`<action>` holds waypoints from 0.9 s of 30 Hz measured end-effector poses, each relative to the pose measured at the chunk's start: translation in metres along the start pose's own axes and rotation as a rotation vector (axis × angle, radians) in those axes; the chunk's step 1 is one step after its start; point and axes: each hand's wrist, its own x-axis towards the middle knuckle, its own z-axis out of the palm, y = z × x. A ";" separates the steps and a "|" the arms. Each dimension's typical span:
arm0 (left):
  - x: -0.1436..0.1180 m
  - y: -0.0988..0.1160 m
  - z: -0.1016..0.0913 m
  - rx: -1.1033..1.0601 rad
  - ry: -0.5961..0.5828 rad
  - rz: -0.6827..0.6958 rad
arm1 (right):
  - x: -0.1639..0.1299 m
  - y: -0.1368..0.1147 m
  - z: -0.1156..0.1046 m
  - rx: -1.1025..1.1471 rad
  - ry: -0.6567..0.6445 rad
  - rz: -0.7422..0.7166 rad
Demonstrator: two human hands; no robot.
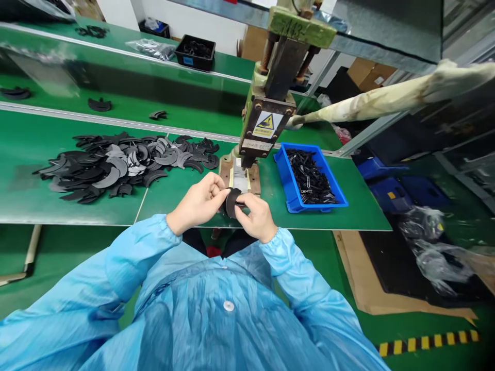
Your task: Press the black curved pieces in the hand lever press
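One yellow warning label (267, 123) on press (270, 103)

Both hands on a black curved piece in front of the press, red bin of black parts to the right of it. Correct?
Not quite: the bin is blue, not red, as the head view shows. The rest holds: left hand and right hand hold the black curved piece before the press.

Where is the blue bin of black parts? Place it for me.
In the head view, the blue bin sits on the green table, right of the press and the hands.
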 end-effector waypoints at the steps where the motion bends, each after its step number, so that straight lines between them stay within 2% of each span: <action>1: -0.001 0.000 0.000 0.086 0.035 0.077 | 0.000 0.000 -0.001 -0.016 -0.012 0.003; 4: -0.004 0.002 -0.004 0.355 0.135 0.320 | -0.002 0.001 -0.004 -0.051 -0.032 0.012; 7: -0.005 0.002 -0.004 0.484 0.120 0.429 | -0.004 0.001 -0.005 -0.059 -0.039 0.012; 9: -0.006 0.000 -0.002 0.469 0.078 0.404 | -0.005 0.000 -0.004 -0.053 -0.040 0.005; 13: -0.004 -0.009 0.004 0.337 0.077 0.294 | -0.008 -0.001 -0.003 -0.034 -0.026 -0.018; 17: -0.002 -0.016 0.008 0.175 0.053 0.217 | -0.011 -0.005 -0.003 -0.003 0.048 -0.034; 21: -0.003 -0.018 0.012 0.059 -0.020 0.130 | -0.014 -0.007 -0.001 0.033 0.116 -0.050; 23: -0.005 -0.016 0.014 0.071 0.003 0.125 | -0.014 -0.006 0.000 0.045 0.124 -0.055; 27: -0.005 -0.006 0.015 0.129 0.084 0.206 | -0.016 -0.004 0.002 0.074 0.132 -0.039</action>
